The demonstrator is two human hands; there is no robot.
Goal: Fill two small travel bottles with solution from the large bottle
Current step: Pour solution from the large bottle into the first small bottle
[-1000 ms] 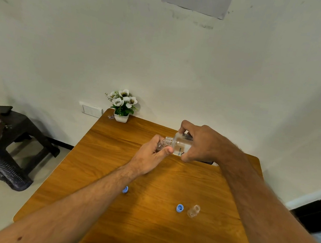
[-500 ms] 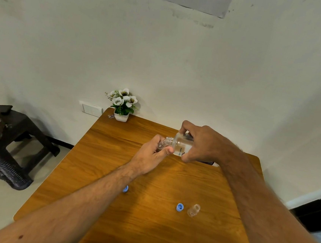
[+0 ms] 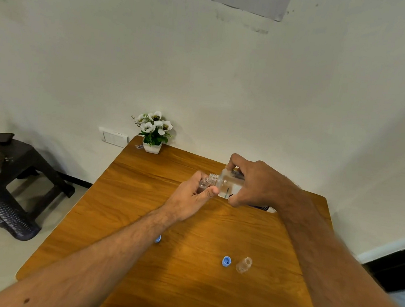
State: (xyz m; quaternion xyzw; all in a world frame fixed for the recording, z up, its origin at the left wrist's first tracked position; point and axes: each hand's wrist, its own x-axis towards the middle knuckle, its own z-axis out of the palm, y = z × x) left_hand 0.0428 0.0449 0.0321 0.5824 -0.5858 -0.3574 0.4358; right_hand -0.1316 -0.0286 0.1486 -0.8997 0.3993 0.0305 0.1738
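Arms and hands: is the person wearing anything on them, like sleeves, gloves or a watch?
No. Both forearms are bare right down to the picture's edge, with no sleeves showing. The left hand and the right hand have no gloves, and no watch, band or ring can be seen. The arms are hairy, and the left forearm has a small dark spot.

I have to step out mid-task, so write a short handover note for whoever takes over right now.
Right hand grips the large bottle, tipped with its open neck at the small bottle held in the left hand.
Second small bottle stands uncapped on the table, beside a blue cap; another blue cap peeks out by the left forearm.
Done: all bottles opened.
Left: finish this fill, fill the second, cap both.
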